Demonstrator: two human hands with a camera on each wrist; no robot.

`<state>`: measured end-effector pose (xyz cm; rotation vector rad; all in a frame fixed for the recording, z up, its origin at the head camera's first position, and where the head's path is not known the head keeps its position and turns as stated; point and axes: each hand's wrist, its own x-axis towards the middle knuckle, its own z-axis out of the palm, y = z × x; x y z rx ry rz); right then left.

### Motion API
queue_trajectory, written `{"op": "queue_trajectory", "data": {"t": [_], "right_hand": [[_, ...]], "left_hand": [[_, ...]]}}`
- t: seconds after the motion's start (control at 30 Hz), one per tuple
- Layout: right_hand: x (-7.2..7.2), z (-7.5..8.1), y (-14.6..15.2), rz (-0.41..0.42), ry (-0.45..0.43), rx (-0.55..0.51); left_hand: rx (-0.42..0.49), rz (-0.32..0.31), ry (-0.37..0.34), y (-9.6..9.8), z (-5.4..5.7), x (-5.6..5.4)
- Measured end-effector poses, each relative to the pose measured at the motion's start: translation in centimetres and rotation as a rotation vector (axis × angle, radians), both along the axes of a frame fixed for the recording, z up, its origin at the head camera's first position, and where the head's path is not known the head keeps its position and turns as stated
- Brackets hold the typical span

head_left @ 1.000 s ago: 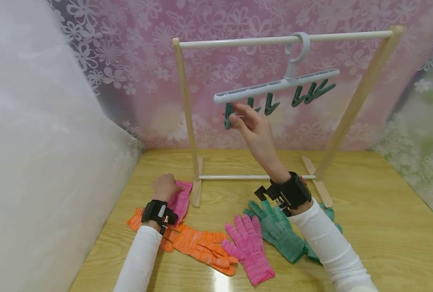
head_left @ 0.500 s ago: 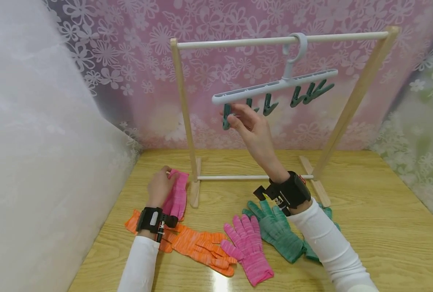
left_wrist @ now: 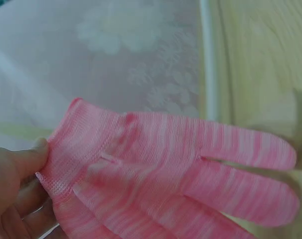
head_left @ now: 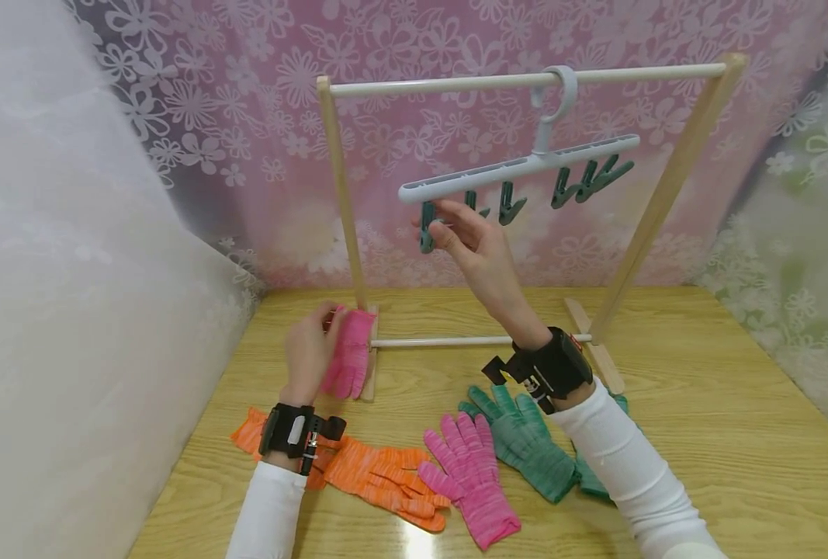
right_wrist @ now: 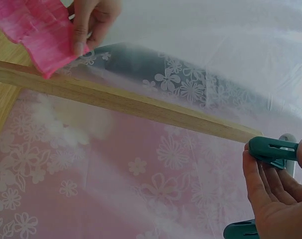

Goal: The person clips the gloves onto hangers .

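Observation:
My left hand (head_left: 309, 349) pinches a pink knit glove (head_left: 352, 353) by its cuff. The glove hangs fingers down beside the rack's left post; the left wrist view shows thumb and fingers on the cuff (left_wrist: 74, 144). Up at the hanger's left end, my right hand (head_left: 479, 248) holds a dark green clothespin (head_left: 427, 227) between thumb and fingers. In the right wrist view the clothespin (right_wrist: 273, 149) lies between thumb and fingertips, with nothing seen in its jaws. The grey-white hanger (head_left: 518, 167) bears several more green clothespins (head_left: 510, 203).
A wooden rack (head_left: 341, 194) with a white top bar (head_left: 441, 84) carries the hanger. On the table (head_left: 700, 435) lie orange gloves (head_left: 379, 473), another pink glove (head_left: 472, 481) and green gloves (head_left: 528, 442). A pale sheet (head_left: 92, 310) stands at the left.
My left hand has lifted the pink glove off the orange gloves, up toward the rack's left post, so it now hangs from the cuff. The right hand keeps its hold on the clothespin.

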<state>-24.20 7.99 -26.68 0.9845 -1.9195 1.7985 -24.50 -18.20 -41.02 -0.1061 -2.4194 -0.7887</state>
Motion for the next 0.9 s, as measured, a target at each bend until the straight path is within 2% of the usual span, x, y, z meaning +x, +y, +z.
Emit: {"op": "queue_trajectory", "data": {"t": [0.27,0.53,0.7,0.9], "right_hand": [[-0.1,0.2,0.0,0.029,-0.011,-0.013],[0.0,0.6,-0.1,0.035,-0.040,-0.022],[0.1,0.8,-0.2,0.037,-0.066,-0.037],[0.0,1.0,-0.5,0.036,-0.063,-0.039]], "left_hand": [[0.039,-0.148,0.086,2.4,2.7,1.1],[0.068,-0.266,0.192,4.9,4.5,1.6],[0.116,-0.310,0.203,6.2,5.6,1.7],[0.121,-0.309,0.263,7.3,6.8,1.7]]}}
